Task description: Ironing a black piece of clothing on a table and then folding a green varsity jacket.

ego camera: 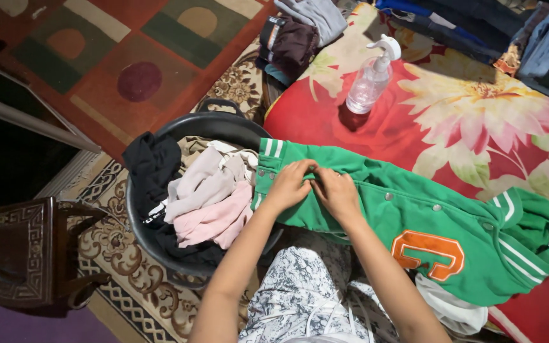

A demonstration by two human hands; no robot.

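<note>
Pinching green jacket [414, 222] hem, both hands, head view.
Left hand [287, 185] and right hand [337, 192] touch, fingers closed on the jacket's snap-button front near the bed's [325, 114] left edge; jacket spans the floral bedcover. Black basket [223, 124] of clothes just left; clear pump bottle [372, 76] farther up the bed.

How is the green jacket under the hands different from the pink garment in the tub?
The green jacket lies spread out on the flowered bedspread; the pink garment is crumpled in the black tub. Both hands, left hand and right hand, press the jacket; nothing touches the pink one. Both are clothing.
</note>
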